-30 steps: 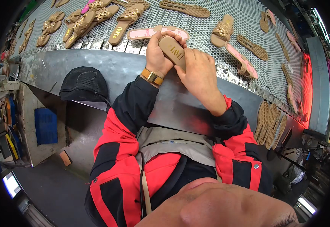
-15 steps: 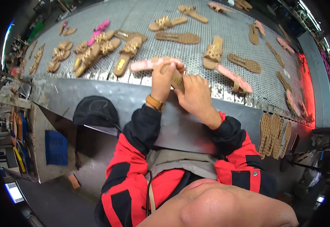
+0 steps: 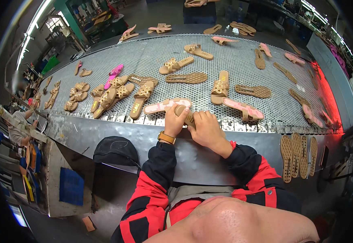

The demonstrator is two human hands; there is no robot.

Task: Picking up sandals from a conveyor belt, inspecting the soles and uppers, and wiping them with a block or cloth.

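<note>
Between my two hands is a tan sandal insole (image 3: 190, 118) with gold lettering, mostly covered by my fingers. My left hand (image 3: 175, 122) grips its left end, thumb on top. My right hand (image 3: 206, 128) is closed over the other end. Just beyond them, a pink-bottomed sandal upper (image 3: 159, 106) lies on the near edge of the metal mesh conveyor (image 3: 203, 92). To its left rests a tan slide sandal (image 3: 142, 99) with a gold-trimmed strap. On the right are another tan sandal (image 3: 220, 89) and a second pink-bottomed upper (image 3: 243, 109).
Brown patterned outsoles (image 3: 252, 90) and more sandals lie across the mesh, including a magenta one (image 3: 114, 75). A black cap (image 3: 115, 150) sits on the metal ledge (image 3: 77, 137). Several outsoles (image 3: 286, 158) stand at the right front. Red light glows at the conveyor's right end. Another person (image 3: 199, 10) stands across.
My view has tilted up, so the far side of the conveyor and another person now show. Both hands keep hold of the insole in much the same pose.
</note>
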